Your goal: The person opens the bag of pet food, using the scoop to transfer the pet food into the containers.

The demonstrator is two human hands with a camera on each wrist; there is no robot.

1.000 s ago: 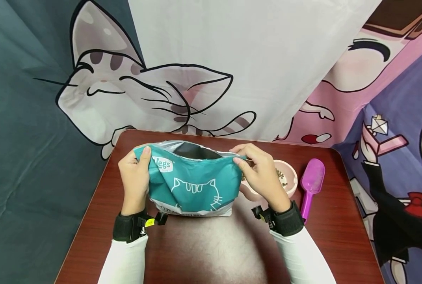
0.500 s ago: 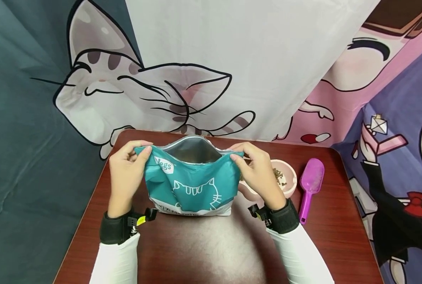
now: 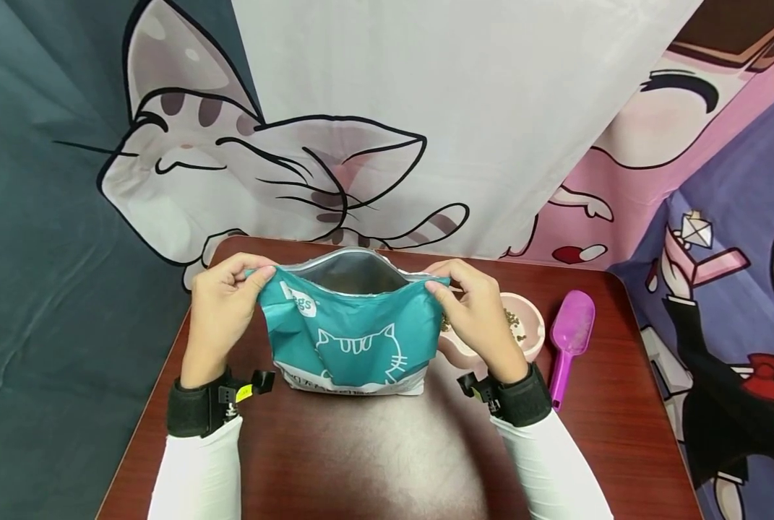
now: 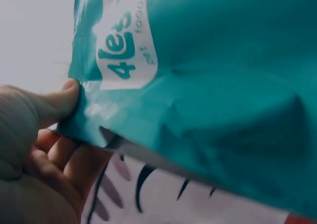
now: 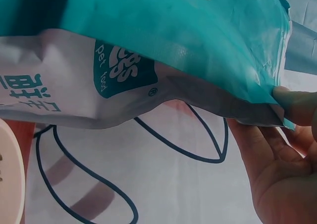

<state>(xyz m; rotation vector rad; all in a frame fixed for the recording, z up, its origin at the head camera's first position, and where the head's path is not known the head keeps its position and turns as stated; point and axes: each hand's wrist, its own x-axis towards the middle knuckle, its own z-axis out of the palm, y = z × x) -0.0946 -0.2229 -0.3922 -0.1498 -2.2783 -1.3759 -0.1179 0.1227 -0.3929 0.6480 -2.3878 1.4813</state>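
Note:
A teal pet food bag (image 3: 354, 332) with a white cat outline stands upright on the table, its top gaping so the silvery lining shows. My left hand (image 3: 224, 310) pinches the bag's top left corner between thumb and fingers. At the opposite top corner, my right hand (image 3: 478, 310) holds the edge the same way. The left wrist view shows the thumb on the front of the bag (image 4: 198, 95), the other fingers behind it. In the right wrist view, the right hand (image 5: 282, 159) grips the bag's corner. What lies deep inside the bag is hidden.
Behind my right hand is a pale pink double bowl (image 3: 531, 328) with some brown kibble in it, partly covered by hand and bag. A purple scoop (image 3: 572, 332) lies right of it on the brown table (image 3: 621, 433). A printed cat curtain (image 3: 360, 72) hangs behind.
My left hand has moved left and slightly up, still pinching its corner. The bag's mouth has spread wider over the first half second. My right hand has barely shifted.

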